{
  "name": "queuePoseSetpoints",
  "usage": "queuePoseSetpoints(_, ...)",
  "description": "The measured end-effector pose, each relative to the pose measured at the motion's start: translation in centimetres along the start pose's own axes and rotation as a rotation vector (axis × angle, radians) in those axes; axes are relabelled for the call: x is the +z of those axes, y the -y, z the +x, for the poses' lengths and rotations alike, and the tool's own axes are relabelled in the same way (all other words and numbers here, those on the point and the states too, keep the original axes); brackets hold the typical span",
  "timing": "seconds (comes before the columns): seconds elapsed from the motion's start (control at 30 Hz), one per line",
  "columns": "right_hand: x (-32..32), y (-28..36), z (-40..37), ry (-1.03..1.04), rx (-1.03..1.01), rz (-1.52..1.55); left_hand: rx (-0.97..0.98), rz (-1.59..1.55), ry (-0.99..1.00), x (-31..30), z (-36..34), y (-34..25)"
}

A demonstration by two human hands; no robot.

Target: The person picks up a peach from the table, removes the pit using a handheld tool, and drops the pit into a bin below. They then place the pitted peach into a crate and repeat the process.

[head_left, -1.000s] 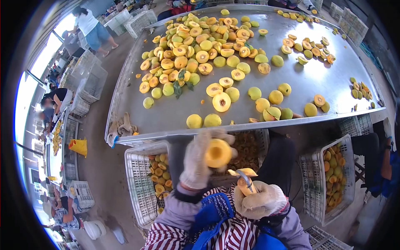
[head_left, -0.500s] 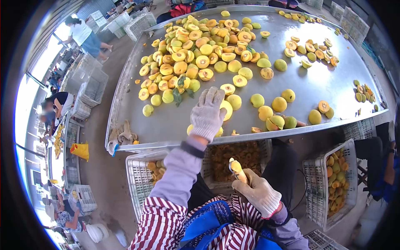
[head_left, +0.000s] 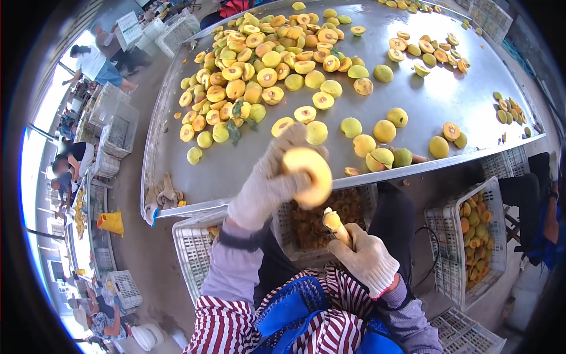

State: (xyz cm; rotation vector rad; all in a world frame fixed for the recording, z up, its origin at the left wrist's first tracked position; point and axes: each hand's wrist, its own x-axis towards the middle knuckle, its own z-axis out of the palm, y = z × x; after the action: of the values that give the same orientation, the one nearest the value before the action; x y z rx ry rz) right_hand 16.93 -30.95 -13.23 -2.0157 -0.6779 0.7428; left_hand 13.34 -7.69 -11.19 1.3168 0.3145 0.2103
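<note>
Peaches (head_left: 259, 59) heap the far-left corner of the bench (head_left: 466, 112); a pit crate (head_left: 309, 224) sits under its near edge. Above that edge the left hand (head_left: 262, 189) curls around a yellow peach (head_left: 308, 174), the right hand (head_left: 367, 259) fisted on a pitting tool (head_left: 334, 225) below.

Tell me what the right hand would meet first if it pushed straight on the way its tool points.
Probably the peach held in the left hand: the tool in the right hand points up and slightly left, its tip just below that fruit. Depth is unclear.
</note>
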Motion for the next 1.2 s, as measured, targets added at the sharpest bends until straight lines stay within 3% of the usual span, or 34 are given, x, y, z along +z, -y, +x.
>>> queuePoseSetpoints(0.03,-0.2,0.5,0.0,-0.016,-0.051,-0.024,0.143,0.003,0.156,0.5,-1.2,-0.5)
queuePoseSetpoints(0.07,-0.2,0.8,0.0,-0.032,-0.102,-0.046,0.345,0.724,0.259,-0.3,-1.4,-1.6)
queuePoseSetpoints(0.13,-0.3,0.7,-0.5,-0.061,-0.203,-0.151,0.31,1.189,-0.067,-0.4,-2.2,-0.7)
queuePoseSetpoints(0.17,-0.5,1.0,-0.7,-0.061,-0.156,-0.064,0.312,1.192,-0.077,-0.8,-2.5,-0.2)
queuePoseSetpoints(0.23,-0.9,1.8,-1.1,-0.069,-0.111,0.09,0.022,0.486,-0.304,-1.4,-3.2,0.3)
queuePoseSetpoints(0.27,-0.6,1.8,-1.4,-0.065,-0.112,0.094,0.019,0.49,-0.307,-1.1,-3.9,0.5)
queuePoseSetpoints(0.33,-0.4,1.7,-1.6,-0.009,-0.139,0.193,-0.045,-0.218,-0.21,0.8,-5.1,0.5)
queuePoseSetpoints(0.4,-0.7,2.8,-1.9,-0.005,-0.129,0.18,-0.007,-0.314,-0.169,1.5,-5.7,1.5)
queuePoseSetpoints(0.5,-0.9,3.0,-2.3,-0.093,-0.206,-0.043,0.368,-0.085,-0.319,4.5,-6.8,0.1)
queuePoseSetpoints(0.53,-0.7,2.7,-2.3,-0.145,-0.262,-0.129,0.364,-0.088,-0.317,4.5,-6.5,-0.2)
queuePoseSetpoints(0.6,-0.2,2.4,-2.2,-0.194,-0.331,-0.216,0.843,1.054,-0.204,4.3,-5.6,-1.2)
queuePoseSetpoints(0.67,0.3,2.2,-2.4,-0.238,-0.351,-0.278,0.812,1.165,-0.154,5.4,-5.2,0.0)
queuePoseSetpoints(0.7,0.2,2.2,-2.5,-0.241,-0.352,-0.275,0.777,1.156,-0.234,5.5,-5.1,0.6)
queuePoseSetpoints(0.8,-0.5,2.2,-3.0,-0.224,-0.325,-0.289,0.714,1.086,-0.35,5.1,-4.9,2.1)
queuePoseSetpoints(0.87,-1.4,3.1,-3.6,-0.111,-0.168,-0.025,0.114,-0.236,-0.315,4.8,-5.2,2.3)
queuePoseSetpoints(0.9,-1.6,3.4,-3.7,-0.114,-0.172,-0.026,0.132,-0.356,-0.247,5.0,-5.6,2.4)
queuePoseSetpoints(0.97,-1.6,3.5,-3.9,-0.053,-0.128,0.156,0.121,-0.363,-0.235,5.3,-6.1,2.6)
queuePoseSetpoints(1.2,-0.7,3.5,-3.8,-0.147,-0.229,0.103,0.155,-0.361,-0.21,7.9,-8.2,2.3)
